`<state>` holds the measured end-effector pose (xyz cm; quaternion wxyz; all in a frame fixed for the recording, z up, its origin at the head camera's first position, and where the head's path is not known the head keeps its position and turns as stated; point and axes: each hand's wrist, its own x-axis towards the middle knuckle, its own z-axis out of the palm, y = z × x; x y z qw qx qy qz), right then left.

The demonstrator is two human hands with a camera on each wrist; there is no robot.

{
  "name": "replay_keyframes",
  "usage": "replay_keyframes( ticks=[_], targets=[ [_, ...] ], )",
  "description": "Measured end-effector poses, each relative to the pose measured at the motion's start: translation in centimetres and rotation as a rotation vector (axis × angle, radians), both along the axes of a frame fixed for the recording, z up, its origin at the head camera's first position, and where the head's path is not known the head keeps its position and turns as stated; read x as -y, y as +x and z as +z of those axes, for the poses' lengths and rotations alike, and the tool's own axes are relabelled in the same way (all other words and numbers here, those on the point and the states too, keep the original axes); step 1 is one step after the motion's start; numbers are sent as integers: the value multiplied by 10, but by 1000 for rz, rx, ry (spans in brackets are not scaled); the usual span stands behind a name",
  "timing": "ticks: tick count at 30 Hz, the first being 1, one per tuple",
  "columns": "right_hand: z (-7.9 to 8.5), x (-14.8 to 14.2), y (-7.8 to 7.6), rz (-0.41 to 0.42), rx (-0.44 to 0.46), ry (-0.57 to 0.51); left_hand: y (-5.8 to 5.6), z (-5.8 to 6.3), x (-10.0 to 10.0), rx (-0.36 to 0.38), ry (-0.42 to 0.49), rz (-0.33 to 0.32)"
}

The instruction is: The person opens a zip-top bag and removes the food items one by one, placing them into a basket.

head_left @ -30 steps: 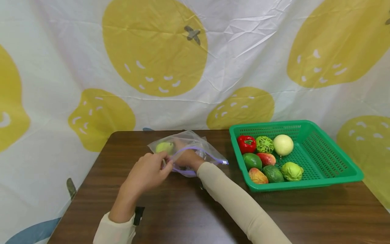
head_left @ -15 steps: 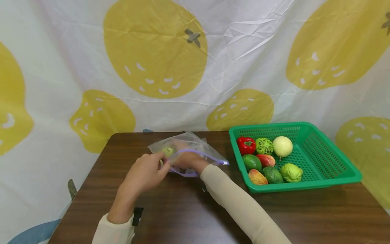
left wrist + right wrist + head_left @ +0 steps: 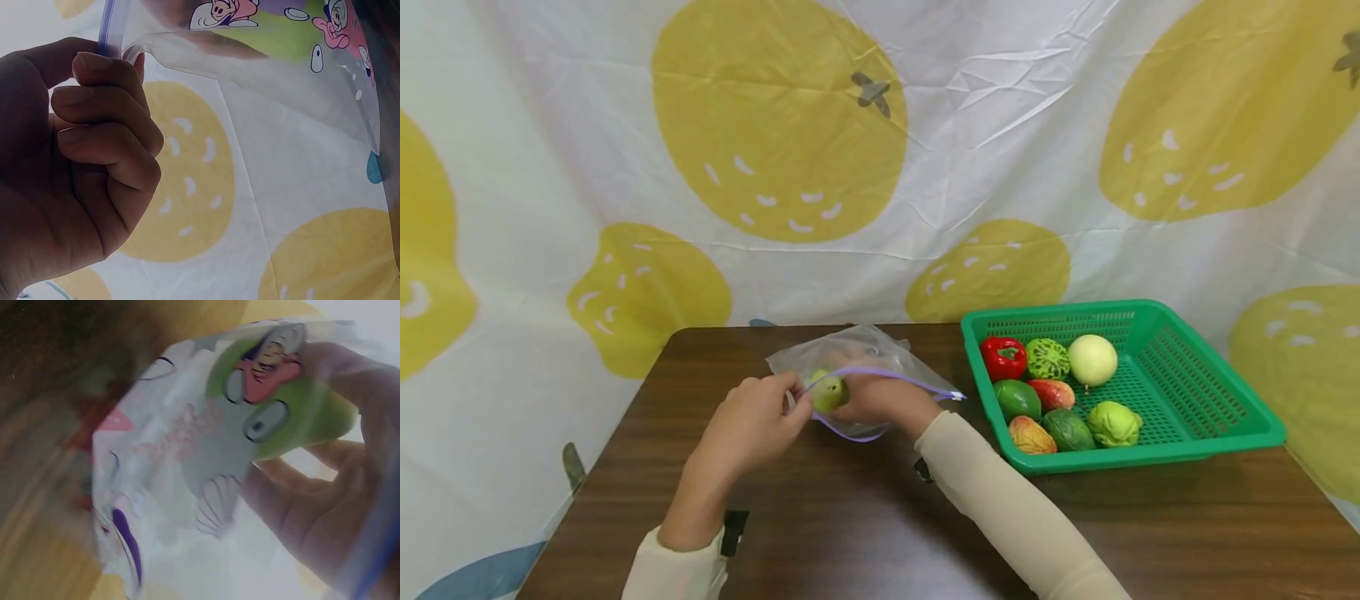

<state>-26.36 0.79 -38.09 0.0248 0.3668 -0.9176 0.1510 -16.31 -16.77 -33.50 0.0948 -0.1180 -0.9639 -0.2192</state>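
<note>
A clear zip bag [image 3: 917,367] with a purple zip edge lies over the table, its mouth toward me. My left hand [image 3: 756,421] pinches the left end of the zip edge between thumb and index finger; the other fingers curl in the left wrist view. Inside the bag, my right hand [image 3: 880,398] grips a green pear [image 3: 830,392], which sits near the mouth with its dark end facing me. Through the printed plastic in the right wrist view, the fingers wrap the pear [image 3: 306,428]. The bag film blurs part of the right hand.
A green plastic basket [image 3: 1180,367] stands to the right. In it lie a red bell pepper [image 3: 1003,358], a pale round fruit [image 3: 1092,361], a small cabbage [image 3: 1115,424] and several other fruits and vegetables. Behind the brown table [image 3: 865,517] hangs a fruit-print cloth [image 3: 820,283].
The pear has come from deeper in the bag toward its mouth, right and nearer me, in my right hand. That forearm has drawn back a little to the right. My left hand stays nearly still.
</note>
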Motion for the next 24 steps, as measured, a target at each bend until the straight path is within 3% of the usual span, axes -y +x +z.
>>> replay_keyframes(
  ticks=[4, 11, 24],
  targets=[
    [6, -9, 9, 53, -45, -6, 0, 0, 0, 0, 0, 7],
    [11, -19, 25, 52, 8, 5, 0, -2, 1, -3, 1, 15],
    [29, -36, 51, 85, -83, -33, -2, -3, 7, -40, 0, 21]
  ],
)
